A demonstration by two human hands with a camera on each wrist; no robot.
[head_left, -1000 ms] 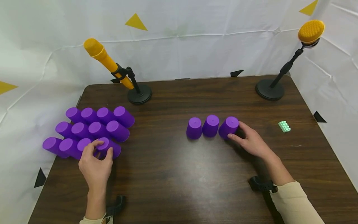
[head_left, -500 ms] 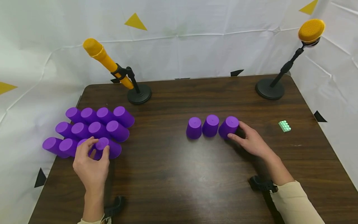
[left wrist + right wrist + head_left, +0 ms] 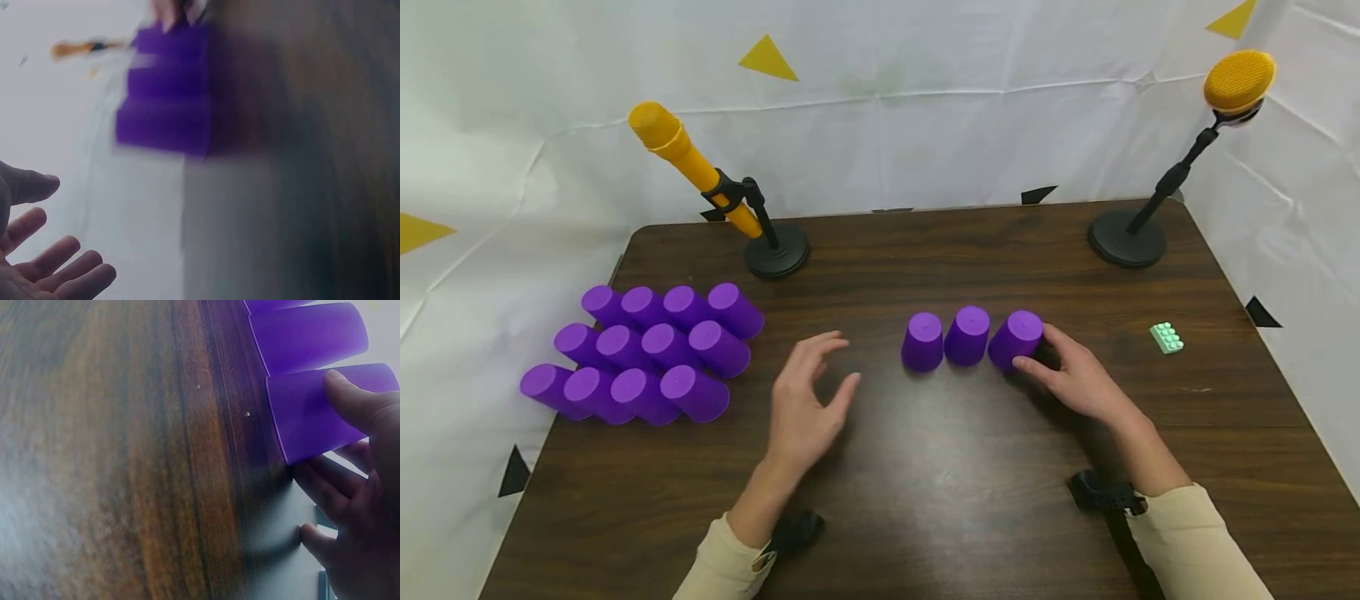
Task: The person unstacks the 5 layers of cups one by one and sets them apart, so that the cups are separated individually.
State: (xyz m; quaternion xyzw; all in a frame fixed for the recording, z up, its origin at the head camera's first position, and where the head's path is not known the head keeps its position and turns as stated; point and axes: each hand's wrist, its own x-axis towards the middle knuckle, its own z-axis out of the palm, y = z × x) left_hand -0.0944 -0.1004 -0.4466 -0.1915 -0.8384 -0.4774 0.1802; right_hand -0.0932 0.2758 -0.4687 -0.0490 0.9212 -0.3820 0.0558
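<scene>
Three purple cups stand upside down in a short row at mid-table. My right hand [image 3: 1075, 375] grips the rightmost purple cup [image 3: 1015, 340]; in the right wrist view its thumb [image 3: 350, 400] lies along the cup's side with the fingers around the other side. My left hand [image 3: 808, 404] holds nothing, its fingers spread and slightly bent, over the table left of the row. The left cup [image 3: 922, 343] and middle cup [image 3: 967, 337] stand close beside the gripped one. Several more upturned purple cups [image 3: 640, 396] form three rows at the table's left.
A yellow microphone [image 3: 681, 154] on a black stand is at the back left. Another yellow microphone [image 3: 1238, 82] rises from a round base [image 3: 1126, 240] at the back right. A mint-green toy brick [image 3: 1167, 337] lies on the brown table [image 3: 925, 500] toward the right.
My left hand has left the front row of the left-hand cups and moved right, toward the three cups. The right hand stays on its cup.
</scene>
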